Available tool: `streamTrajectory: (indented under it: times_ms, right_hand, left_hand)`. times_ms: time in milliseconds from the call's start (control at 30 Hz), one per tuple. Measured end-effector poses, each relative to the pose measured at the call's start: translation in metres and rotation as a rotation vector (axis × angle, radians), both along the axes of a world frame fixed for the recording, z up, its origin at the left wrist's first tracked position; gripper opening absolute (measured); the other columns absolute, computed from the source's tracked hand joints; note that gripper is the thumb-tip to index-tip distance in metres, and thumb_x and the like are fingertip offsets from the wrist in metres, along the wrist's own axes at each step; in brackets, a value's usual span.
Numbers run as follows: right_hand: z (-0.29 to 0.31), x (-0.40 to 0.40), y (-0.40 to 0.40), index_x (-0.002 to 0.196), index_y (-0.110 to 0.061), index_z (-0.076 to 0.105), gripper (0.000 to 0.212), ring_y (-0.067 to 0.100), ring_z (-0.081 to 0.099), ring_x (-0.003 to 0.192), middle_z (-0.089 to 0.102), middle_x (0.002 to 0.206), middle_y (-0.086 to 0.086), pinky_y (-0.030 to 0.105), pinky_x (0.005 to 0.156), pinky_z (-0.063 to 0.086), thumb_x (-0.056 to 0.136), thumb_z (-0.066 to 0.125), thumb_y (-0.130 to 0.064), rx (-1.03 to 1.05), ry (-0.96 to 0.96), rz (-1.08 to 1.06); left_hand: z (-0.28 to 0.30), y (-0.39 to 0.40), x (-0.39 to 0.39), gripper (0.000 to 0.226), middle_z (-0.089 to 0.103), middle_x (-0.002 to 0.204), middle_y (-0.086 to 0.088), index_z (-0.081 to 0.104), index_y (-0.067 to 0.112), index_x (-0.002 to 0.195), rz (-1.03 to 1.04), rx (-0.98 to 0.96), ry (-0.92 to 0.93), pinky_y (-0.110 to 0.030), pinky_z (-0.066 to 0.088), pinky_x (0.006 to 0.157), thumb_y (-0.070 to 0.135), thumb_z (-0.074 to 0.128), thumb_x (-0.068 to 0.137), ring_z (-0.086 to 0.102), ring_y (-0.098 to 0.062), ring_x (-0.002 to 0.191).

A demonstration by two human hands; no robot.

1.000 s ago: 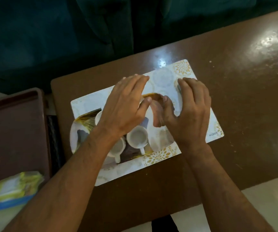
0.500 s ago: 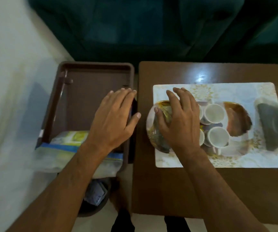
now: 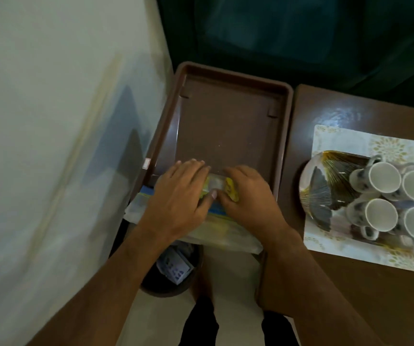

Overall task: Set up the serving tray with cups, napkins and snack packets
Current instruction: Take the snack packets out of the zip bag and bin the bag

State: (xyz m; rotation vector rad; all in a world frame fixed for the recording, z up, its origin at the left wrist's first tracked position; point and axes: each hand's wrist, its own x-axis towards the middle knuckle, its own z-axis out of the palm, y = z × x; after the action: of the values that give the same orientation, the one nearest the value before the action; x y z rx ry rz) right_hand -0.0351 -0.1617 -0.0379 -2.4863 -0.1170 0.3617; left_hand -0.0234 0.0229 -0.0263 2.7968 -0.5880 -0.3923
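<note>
Brown plastic tray holds a yellow-and-blue snack packet at its 6 o'clock end, where the left hand lies flat on it and the right hand curls round it; at 3 o'clock, four white cups sit on a plate.

Dim, soft picture (wide-angle bend); glare on table.

A brown wooden table carries a pale patterned placemat, well to the right of the fingertips. Left of it a brown tray bears a plastic packet at its near end, under the fingers.
</note>
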Motion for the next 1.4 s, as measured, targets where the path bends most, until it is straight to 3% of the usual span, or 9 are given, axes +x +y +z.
streamTrajectory:
  times_ms: [100, 267, 433, 600, 733, 900, 1100, 1267, 1400]
  right_hand:
    - [-0.005, 0.003, 0.007, 0.133, -0.012, 0.061, 0.051, 0.029, 0.061, 0.112, 0.064, 0.121, 0.009, 0.031, 0.089, 0.044, 0.090, 0.070, -0.038, -0.032, 0.078, 0.013]
    - [-0.009, 0.007, 0.010, 0.142, -0.014, 0.053, 0.057, 0.031, 0.055, 0.123, 0.061, 0.131, 0.010, 0.044, 0.100, 0.049, 0.094, 0.066, -0.042, -0.072, 0.161, 0.007]
    - [-0.005, 0.015, 0.007, 0.139, -0.016, 0.056, 0.054, 0.030, 0.058, 0.116, 0.063, 0.124, 0.011, 0.037, 0.096, 0.043, 0.092, 0.069, -0.040, -0.068, 0.224, -0.004]
    - [0.003, 0.022, 0.002, 0.099, -0.019, 0.067, 0.020, 0.025, 0.062, 0.092, 0.066, 0.096, 0.002, 0.035, 0.075, 0.046, 0.089, 0.070, -0.036, -0.007, 0.287, -0.083]
    - [0.010, 0.028, -0.007, 0.077, -0.021, 0.053, 0.026, 0.022, 0.061, 0.076, 0.060, 0.078, 0.000, 0.033, 0.061, 0.042, 0.089, 0.073, -0.034, 0.115, 0.333, -0.218]
    - [0.014, 0.032, -0.020, 0.085, -0.025, 0.059, 0.020, 0.021, 0.071, 0.084, 0.070, 0.088, 0.000, 0.042, 0.077, 0.060, 0.087, 0.078, -0.031, 0.353, 0.262, -0.547]
    - [0.019, 0.033, -0.030, 0.113, -0.017, 0.058, 0.029, 0.013, 0.070, 0.093, 0.067, 0.099, -0.009, 0.036, 0.080, 0.060, 0.090, 0.075, -0.020, 0.469, 0.033, -0.854]
    - [0.021, 0.034, -0.038, 0.124, -0.011, 0.059, 0.033, 0.018, 0.070, 0.100, 0.071, 0.111, 0.002, 0.038, 0.084, 0.061, 0.093, 0.070, -0.018, 0.477, -0.049, -0.939]
    - [0.023, 0.038, -0.043, 0.126, -0.007, 0.060, 0.033, 0.016, 0.069, 0.098, 0.068, 0.104, -0.005, 0.037, 0.085, 0.060, 0.094, 0.068, -0.014, 0.498, -0.087, -1.028]
  left_hand:
    - [-0.008, 0.006, -0.005, 0.059, 0.059, 0.144, -0.007, 0.058, 0.012, 0.139, 0.011, 0.006, 0.033, -0.043, 0.036, 0.119, 0.049, 0.037, 0.099, 0.051, -0.025, 0.138]
    - [-0.016, 0.007, -0.009, 0.056, 0.058, 0.143, -0.006, 0.056, 0.013, 0.138, 0.025, -0.040, 0.056, -0.041, 0.040, 0.116, 0.048, 0.033, 0.100, 0.051, -0.024, 0.137]
    - [-0.022, 0.006, -0.006, 0.051, 0.056, 0.146, -0.007, 0.055, 0.012, 0.140, -0.002, -0.085, 0.055, -0.040, 0.041, 0.114, 0.043, 0.039, 0.103, 0.050, -0.024, 0.139]
    - [-0.022, 0.002, 0.004, 0.048, 0.050, 0.154, -0.006, 0.052, 0.011, 0.146, -0.034, -0.146, 0.043, -0.040, 0.039, 0.119, 0.040, 0.046, 0.107, 0.044, -0.022, 0.145]
    - [-0.016, -0.008, 0.014, 0.055, 0.048, 0.155, -0.008, 0.049, 0.009, 0.148, -0.032, -0.138, 0.016, -0.042, 0.039, 0.119, 0.046, 0.039, 0.108, 0.042, -0.023, 0.145]
    - [-0.001, -0.022, 0.027, 0.049, 0.052, 0.147, -0.010, 0.051, 0.006, 0.144, 0.039, -0.213, -0.057, -0.043, 0.039, 0.119, 0.031, 0.055, 0.102, 0.046, -0.025, 0.140]
    - [0.010, -0.038, 0.030, 0.036, 0.063, 0.129, -0.011, 0.067, 0.004, 0.122, 0.152, -0.228, -0.196, -0.051, 0.041, 0.116, 0.027, 0.054, 0.097, 0.053, -0.028, 0.133]
    - [0.010, -0.034, 0.032, 0.041, 0.064, 0.121, -0.008, 0.072, 0.005, 0.114, 0.345, -0.374, -0.112, -0.044, 0.045, 0.110, 0.026, 0.040, 0.098, 0.055, -0.023, 0.123]
    - [0.012, -0.033, 0.038, 0.039, 0.057, 0.130, -0.006, 0.071, 0.010, 0.117, 0.523, -0.349, 0.013, -0.030, 0.042, 0.100, 0.041, 0.053, 0.102, 0.052, -0.020, 0.125]
